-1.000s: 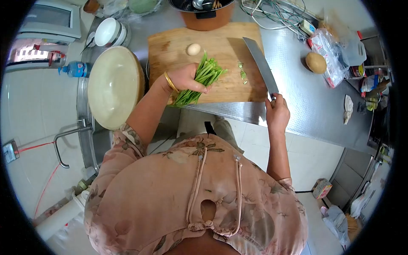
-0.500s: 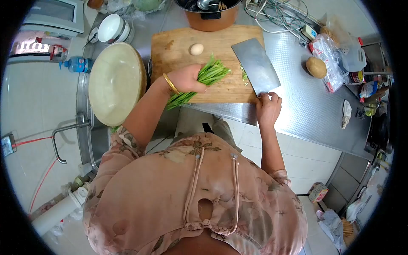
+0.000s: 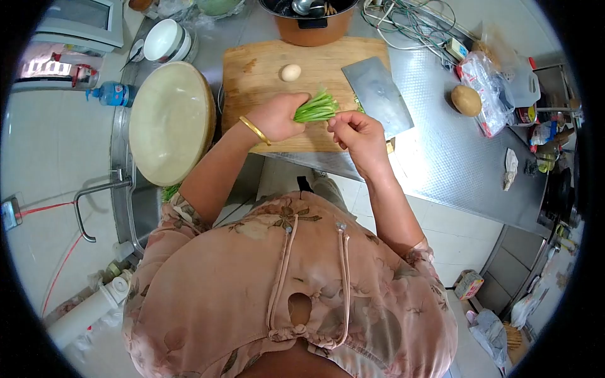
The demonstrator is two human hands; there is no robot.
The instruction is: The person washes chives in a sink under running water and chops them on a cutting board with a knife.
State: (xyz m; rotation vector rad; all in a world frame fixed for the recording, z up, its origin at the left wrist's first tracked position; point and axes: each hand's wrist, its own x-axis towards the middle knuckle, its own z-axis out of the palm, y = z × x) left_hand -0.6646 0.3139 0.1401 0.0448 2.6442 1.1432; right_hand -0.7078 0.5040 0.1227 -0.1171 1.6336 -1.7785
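Note:
My left hand, with a gold bracelet at the wrist, is wrapped round a bunch of green stalks over the wooden cutting board. My right hand is pinched at the cut ends of the stalks; whether it grips a piece is too small to tell. A cleaver lies flat on the board's right side, beyond my right hand, which covers its handle area. An egg rests on the board above the bunch. Small green bits show beside the blade.
A large cream basin stands left of the board, beside the sink faucet. Behind the board is an orange-brown pot. White bowls sit at the back left. A round brown item, plastic bags and cables lie to the right.
My right hand has left the cleaver's handle and moved up and left to the stalk ends. The bunch now sits more compactly in my left hand, its lower stalks no longer showing.

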